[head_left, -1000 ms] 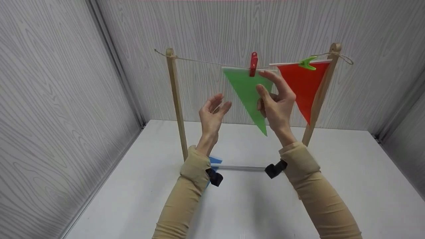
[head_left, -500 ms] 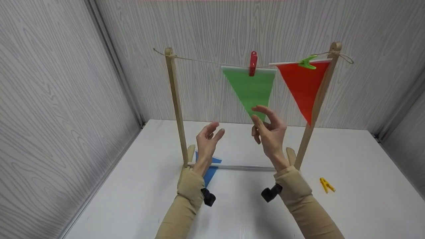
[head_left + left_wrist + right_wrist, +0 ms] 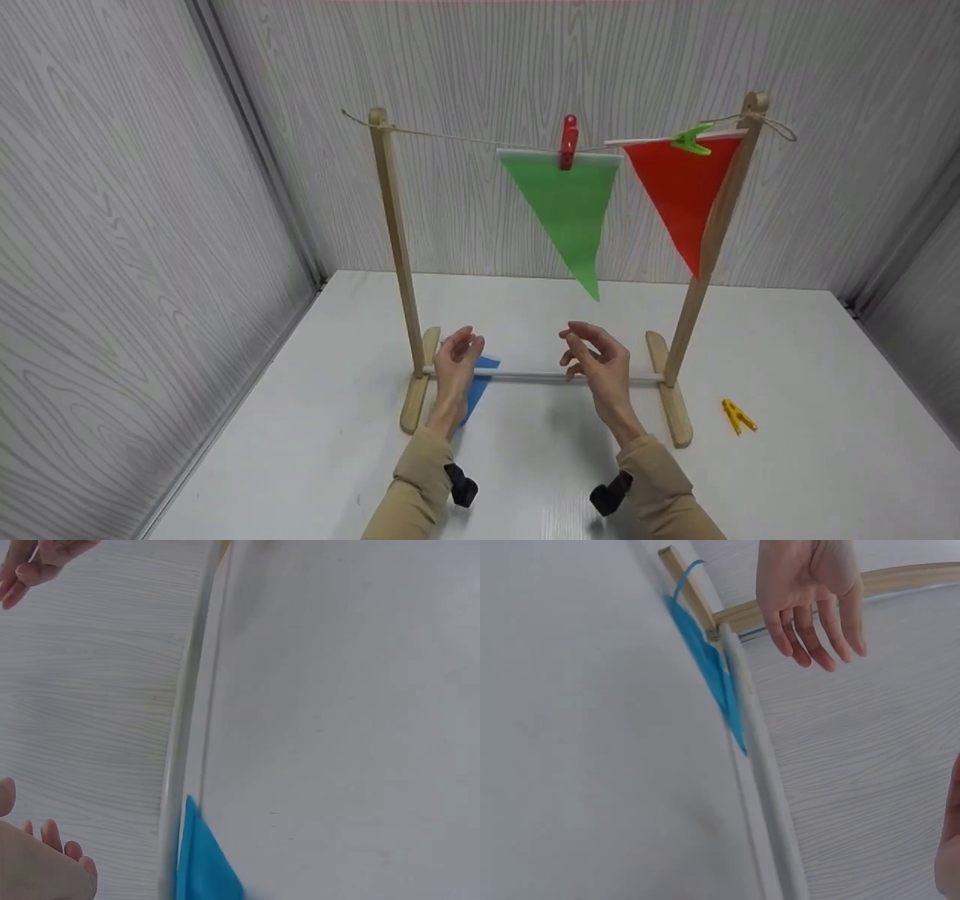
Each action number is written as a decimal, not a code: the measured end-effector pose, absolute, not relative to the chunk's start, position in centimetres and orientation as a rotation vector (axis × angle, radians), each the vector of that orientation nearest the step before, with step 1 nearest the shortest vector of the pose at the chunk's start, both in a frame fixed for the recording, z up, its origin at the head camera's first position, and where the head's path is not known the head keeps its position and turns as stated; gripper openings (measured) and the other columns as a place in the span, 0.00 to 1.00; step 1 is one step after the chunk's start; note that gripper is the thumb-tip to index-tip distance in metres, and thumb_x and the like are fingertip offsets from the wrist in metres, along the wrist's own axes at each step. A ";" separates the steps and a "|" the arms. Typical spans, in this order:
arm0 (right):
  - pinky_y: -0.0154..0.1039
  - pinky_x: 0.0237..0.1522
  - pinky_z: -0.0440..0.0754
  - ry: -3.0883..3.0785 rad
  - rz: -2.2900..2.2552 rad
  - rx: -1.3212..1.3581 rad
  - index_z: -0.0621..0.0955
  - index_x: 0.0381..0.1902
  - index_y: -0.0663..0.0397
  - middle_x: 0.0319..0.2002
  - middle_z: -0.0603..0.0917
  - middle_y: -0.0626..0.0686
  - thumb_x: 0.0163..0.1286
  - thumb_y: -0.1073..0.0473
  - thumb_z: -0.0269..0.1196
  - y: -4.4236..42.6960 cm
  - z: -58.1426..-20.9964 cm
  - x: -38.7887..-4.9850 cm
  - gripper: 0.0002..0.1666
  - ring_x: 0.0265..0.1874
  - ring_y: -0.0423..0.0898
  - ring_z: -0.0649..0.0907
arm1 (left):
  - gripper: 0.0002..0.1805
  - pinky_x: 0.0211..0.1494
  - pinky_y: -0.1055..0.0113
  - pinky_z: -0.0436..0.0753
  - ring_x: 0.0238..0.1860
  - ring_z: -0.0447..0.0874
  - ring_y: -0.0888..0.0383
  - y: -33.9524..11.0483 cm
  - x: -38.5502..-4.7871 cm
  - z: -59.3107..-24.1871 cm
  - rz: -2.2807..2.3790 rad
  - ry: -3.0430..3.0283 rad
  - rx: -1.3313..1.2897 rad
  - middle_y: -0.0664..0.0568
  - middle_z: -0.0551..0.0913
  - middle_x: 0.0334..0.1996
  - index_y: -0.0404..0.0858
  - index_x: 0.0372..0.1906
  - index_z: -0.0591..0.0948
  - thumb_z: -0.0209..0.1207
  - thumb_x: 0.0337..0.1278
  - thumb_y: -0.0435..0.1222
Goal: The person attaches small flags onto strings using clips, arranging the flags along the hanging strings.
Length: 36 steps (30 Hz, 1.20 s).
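Note:
In the head view a green pennant [image 3: 566, 202] hangs from a string under a red clothespin [image 3: 569, 142]. To its right a red pennant [image 3: 679, 187] is held by a light-green clip [image 3: 691, 140]. My left hand [image 3: 456, 367], fingers loosely bent and holding nothing, is above a blue pennant [image 3: 478, 390] by the lower bar, hiding part of it. My right hand [image 3: 604, 371] hovers over the bar's right half with relaxed fingers, nothing in it. The left wrist view shows the blue pennant [image 3: 202, 859] beside the white bar.
A wooden frame has a left post [image 3: 395, 240], a right post [image 3: 720, 225] and a white lower bar [image 3: 525, 374]. Its feet stand on the white table [image 3: 555, 465]. A yellow clothespin [image 3: 738, 416] lies right of the frame. Grained panels rise behind and at both sides.
Both hands have come down from the pennants on the string to near the lower bar. The green pennant stays hanging. The yellow clothespin and more of the frame's feet have come into sight.

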State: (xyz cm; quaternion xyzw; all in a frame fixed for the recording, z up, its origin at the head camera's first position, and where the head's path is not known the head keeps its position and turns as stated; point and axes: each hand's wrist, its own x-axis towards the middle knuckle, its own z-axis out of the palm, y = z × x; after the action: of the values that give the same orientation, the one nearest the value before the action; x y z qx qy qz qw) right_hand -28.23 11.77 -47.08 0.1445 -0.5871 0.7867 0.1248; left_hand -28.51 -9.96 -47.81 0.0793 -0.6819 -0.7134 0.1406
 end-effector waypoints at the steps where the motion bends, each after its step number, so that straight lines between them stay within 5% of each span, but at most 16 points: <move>1: 0.31 0.26 0.85 -1.742 2.296 0.393 0.82 0.53 0.61 0.44 0.87 0.59 0.73 0.65 0.62 11.8 -47.6 -28.2 0.12 0.27 0.42 0.84 | 0.23 0.73 0.51 0.74 0.66 0.75 0.43 -10.0 -28.4 -48.0 -2.059 -1.974 0.247 0.36 0.78 0.61 0.31 0.65 0.74 0.59 0.71 0.37; 13: 0.39 0.45 0.89 -2.002 2.409 0.145 0.79 0.55 0.70 0.44 0.87 0.58 0.76 0.61 0.59 12.7 -51.6 -28.1 0.17 0.39 0.47 0.87 | 0.18 0.62 0.58 0.76 0.56 0.77 0.50 -10.6 -27.8 -50.0 -2.030 -2.097 0.315 0.41 0.79 0.54 0.32 0.62 0.77 0.55 0.72 0.34; 22: 0.37 0.43 0.88 -2.131 2.469 0.061 0.75 0.60 0.74 0.46 0.87 0.58 0.76 0.60 0.59 13.3 -52.9 -27.9 0.23 0.38 0.45 0.87 | 0.15 0.45 0.70 0.74 0.43 0.76 0.56 -11.1 -27.1 -50.9 -1.871 -2.284 0.219 0.44 0.81 0.43 0.28 0.54 0.80 0.59 0.66 0.32; 36: 0.36 0.46 0.88 -2.125 2.507 0.084 0.74 0.60 0.77 0.46 0.86 0.60 0.76 0.64 0.59 14.1 -53.9 -28.1 0.22 0.39 0.45 0.88 | 0.13 0.53 0.59 0.78 0.48 0.78 0.52 -12.4 -26.7 -50.9 -1.672 -2.567 0.104 0.41 0.82 0.47 0.30 0.51 0.81 0.59 0.63 0.30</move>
State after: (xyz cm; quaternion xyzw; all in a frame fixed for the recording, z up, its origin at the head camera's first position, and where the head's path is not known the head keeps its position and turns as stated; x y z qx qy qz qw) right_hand -28.09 14.07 -53.87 0.0255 -0.6447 0.7605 -0.0727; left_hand -26.74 -12.36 -50.93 0.0339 -0.8368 -0.5451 0.0383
